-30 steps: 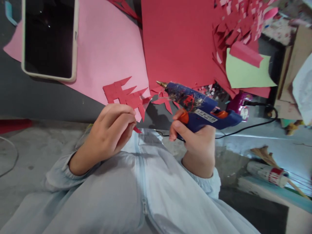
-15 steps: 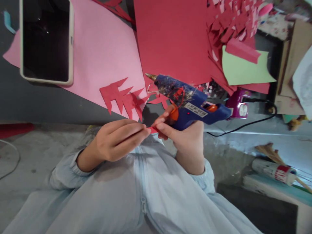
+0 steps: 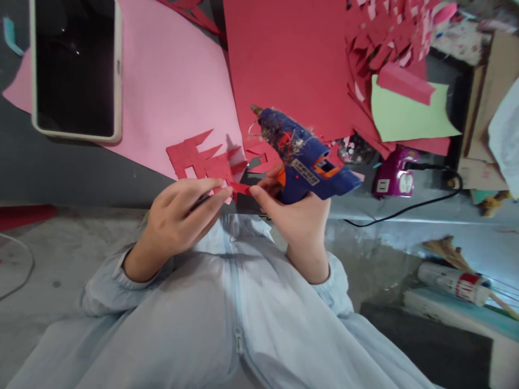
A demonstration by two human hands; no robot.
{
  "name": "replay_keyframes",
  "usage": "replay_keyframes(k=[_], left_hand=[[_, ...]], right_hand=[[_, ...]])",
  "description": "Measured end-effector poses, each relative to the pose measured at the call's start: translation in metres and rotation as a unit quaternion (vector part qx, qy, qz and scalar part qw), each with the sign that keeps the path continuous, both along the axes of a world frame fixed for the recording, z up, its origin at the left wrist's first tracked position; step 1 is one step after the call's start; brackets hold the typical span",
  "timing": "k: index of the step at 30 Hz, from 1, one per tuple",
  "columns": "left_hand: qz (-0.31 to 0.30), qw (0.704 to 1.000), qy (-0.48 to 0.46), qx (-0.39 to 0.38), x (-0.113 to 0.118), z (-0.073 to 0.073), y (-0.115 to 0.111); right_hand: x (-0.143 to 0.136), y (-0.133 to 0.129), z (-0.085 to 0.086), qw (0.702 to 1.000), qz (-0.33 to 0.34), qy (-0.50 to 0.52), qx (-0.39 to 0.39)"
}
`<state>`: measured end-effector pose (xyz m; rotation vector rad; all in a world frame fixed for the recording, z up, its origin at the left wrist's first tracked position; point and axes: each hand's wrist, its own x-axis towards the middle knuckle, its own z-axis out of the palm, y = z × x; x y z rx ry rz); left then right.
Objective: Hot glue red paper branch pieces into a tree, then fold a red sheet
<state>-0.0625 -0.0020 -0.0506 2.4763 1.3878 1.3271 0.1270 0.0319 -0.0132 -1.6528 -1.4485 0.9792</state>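
Observation:
A blue glue gun [image 3: 312, 162] with a strand-covered barrel sits in my right hand [image 3: 302, 219], its nozzle pointing up and left. The thumb and a finger of that hand also pinch one end of a small red paper strip [image 3: 240, 188]. My left hand [image 3: 178, 216] has its fingertips at the strip's other end, over the edge of the red cut-paper piece [image 3: 188, 154]. That jagged piece lies partly on a pink sheet [image 3: 174, 81]. Another red cutout [image 3: 261, 156] is just left of the gun, partly hidden.
A phone [image 3: 75, 70] rests at the upper left. Behind the gun is a large red sheet [image 3: 284, 59]. Red scraps [image 3: 385, 32], a green paper [image 3: 409, 119] and a purple device [image 3: 395, 175] with a black cable are at the right. The table's front edge runs below.
Both hands have moved up toward the jagged red piece with the strip, my left hand now over its lower edge. The glue gun has shifted left and tilted more steeply.

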Motion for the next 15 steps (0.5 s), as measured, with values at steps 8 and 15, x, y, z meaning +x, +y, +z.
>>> replay_keyframes(k=[8, 15], left_hand=[[0.044, 0.992, 0.100, -0.059, 0.005, -0.007, -0.003], [0.073, 0.985, 0.144, -0.055, 0.008, -0.011, -0.004]], right_hand=[[0.000, 0.006, -0.028, 0.990, -0.003, -0.136, 0.027], [-0.003, 0.009, -0.030, 0.984, 0.005, -0.178, 0.023]])
